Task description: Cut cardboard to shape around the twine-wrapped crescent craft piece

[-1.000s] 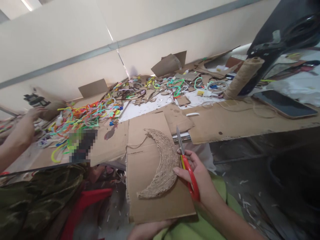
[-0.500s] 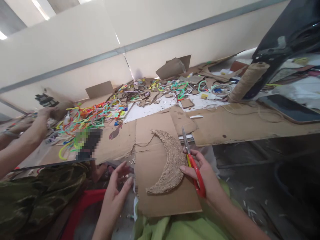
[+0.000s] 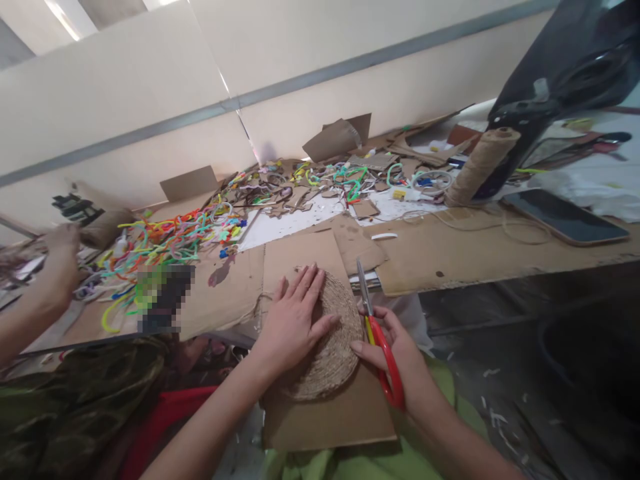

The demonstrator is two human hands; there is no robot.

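Observation:
A crescent of coiled twine [image 3: 344,340] lies on a rectangular piece of cardboard [image 3: 327,423] in front of me. My left hand [image 3: 293,325] rests flat over the crescent's inner side, fingers extended, and hides much of it. A loose twine end [image 3: 257,303] runs off to the left beside that hand. In my right hand [image 3: 403,353] is a pair of scissors with red handles [image 3: 393,377], blades pointing away from me and close together. My right thumb touches the crescent's outer edge.
A twine spool [image 3: 483,167] and a phone [image 3: 565,217] stand at the right. Coloured pipe cleaners [image 3: 165,237] and cardboard scraps [image 3: 295,200] cover the back and left. Another person's arm [image 3: 47,293] reaches in at the left. The table edge is below the phone.
My left hand has moved right from beside the cardboard onto the twine crescent and now lies flat there. My right hand keeps the scissors at the crescent's right side.

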